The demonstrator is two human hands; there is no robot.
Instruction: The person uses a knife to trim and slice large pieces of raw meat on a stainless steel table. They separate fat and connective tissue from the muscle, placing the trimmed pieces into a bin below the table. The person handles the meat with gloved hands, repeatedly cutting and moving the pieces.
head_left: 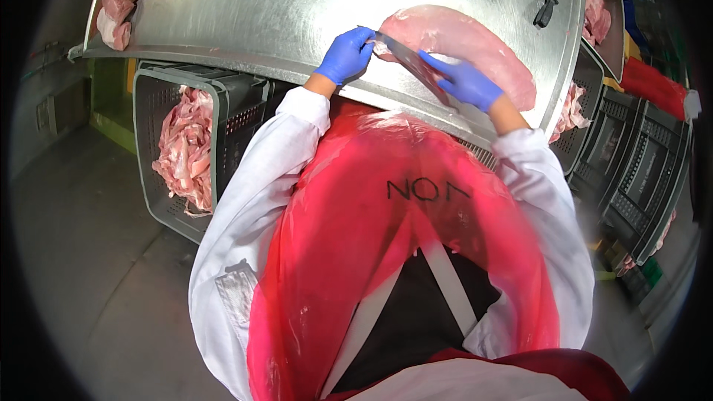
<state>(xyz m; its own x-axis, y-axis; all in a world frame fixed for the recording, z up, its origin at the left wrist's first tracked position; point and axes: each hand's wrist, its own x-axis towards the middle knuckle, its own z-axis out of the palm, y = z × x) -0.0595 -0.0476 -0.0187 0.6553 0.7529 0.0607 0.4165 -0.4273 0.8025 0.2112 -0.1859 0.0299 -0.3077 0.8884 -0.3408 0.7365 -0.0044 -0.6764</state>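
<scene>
My left hand [344, 56], in a blue glove, has its fingers pinched at the left end of a long pale-pink piece of meat [483, 52] on the steel worktable [260, 7]; what they grip is too small to make out. My right hand [468, 85], also gloved, holds a knife [408, 57] with its index finger stretched along it. The blade lies slanted over the meat's lower left part, its tip close to my left fingers, and the handle is mostly hidden by the hand.
Several meat chunks [119, 15] sit at the table's top left. A black-handled tool [545, 11] lies top right. A grey crate of trimmings [182, 148] is below left. Right of the table are a tray [610, 44], more crates [631, 178] and a red item [653, 89].
</scene>
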